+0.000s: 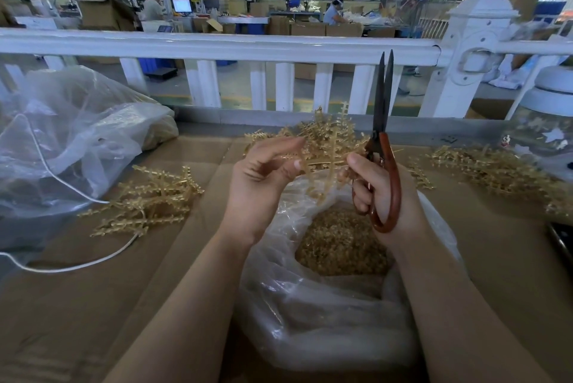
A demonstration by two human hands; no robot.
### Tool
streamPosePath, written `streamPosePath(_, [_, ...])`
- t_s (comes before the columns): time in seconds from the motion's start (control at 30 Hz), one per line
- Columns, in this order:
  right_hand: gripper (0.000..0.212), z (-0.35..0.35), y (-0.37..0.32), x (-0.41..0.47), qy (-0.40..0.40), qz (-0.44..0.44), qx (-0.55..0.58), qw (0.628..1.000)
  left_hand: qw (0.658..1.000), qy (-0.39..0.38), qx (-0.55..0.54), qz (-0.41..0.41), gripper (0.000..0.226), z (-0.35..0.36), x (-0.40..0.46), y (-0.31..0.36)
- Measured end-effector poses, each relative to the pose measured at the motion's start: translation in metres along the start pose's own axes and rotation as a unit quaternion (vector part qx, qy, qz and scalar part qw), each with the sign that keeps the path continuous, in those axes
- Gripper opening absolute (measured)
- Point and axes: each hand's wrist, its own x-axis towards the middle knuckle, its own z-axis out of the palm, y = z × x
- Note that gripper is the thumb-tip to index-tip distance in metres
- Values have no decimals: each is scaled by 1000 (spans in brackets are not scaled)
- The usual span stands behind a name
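One pair of black-bladed scissors with red-brown loop handles [383, 140] points up, blades nearly together, gripped by the right hand [381, 193]; one gold plastic branched sprig [325, 140] sits mid-scene between both hands; the left hand [263, 178] pinches its stem, forefinger straight, fingertips blurred; two loose sprig heaps, left [148, 199] and right [496, 168]; two clear plastic bags, near [325, 320] and left [68, 134].

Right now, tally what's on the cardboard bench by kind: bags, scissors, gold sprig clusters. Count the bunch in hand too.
Clear plastic bags: 2 (left bag, centre bag)
Scissors: 1
Gold sprig clusters: 3 (held bunch, left pile, right pile)
Total: 6
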Motion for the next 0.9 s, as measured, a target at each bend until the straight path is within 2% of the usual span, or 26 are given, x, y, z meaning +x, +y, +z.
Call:
streamPosePath(0.13, [39, 2, 0, 0, 5, 7, -3, 1000, 978, -4, -120, -172, 35, 1, 1, 2])
streamPosePath(0.17, [37, 3, 0, -1, 3, 5, -7, 1000, 973, -23, -115, -199, 44, 1, 1, 3])
streamPosePath(0.27, [29, 6, 0, -1, -13, -3, -28, 1000, 969, -94, -77, -215, 86, 2, -2, 5])
streamPosePath(0.33, [31, 7, 0, -1, -19, -2, -45, 999, 964, -139, -77, -211, 96, 1, -4, 5])
streamPosePath(0.43, [30, 9, -1, -2, -14, 9, -66, 998, 951, -158, -132, -232, 84, -1, -4, 6])
streamPosePath(0.5, [20, 9, -1, -3, -15, 8, -69, 997, 956, -155, -99, -229, 73, -3, -3, 5])
streamPosePath(0.57, [15, 10, 0, -3, -17, 5, -76, 997, 967, -169, -40, -187, 41, -1, -4, 3])
streamPosePath(0.63, [28, 9, 0, -3, -16, 7, -78, 997, 976, -145, -36, -161, 14, 2, -4, 2])
streamPosePath(0.7, [28, 8, 0, -2, -20, 9, -56, 998, 979, -119, -67, -154, 13, 2, -4, -1])
streamPosePath(0.77, [22, 7, -2, -2, -33, 1, -21, 999, 978, -89, -101, -159, 27, 1, -2, -2])
streamPosePath(0.8, [27, 6, -2, -2, -39, -4, -12, 999, 977, -75, -115, -163, 30, 1, -1, -1])
streamPosePath(0.9, [49, 5, -4, -2, -46, -8, -4, 999, 975, -61, -147, -155, 16, 3, -2, 1])
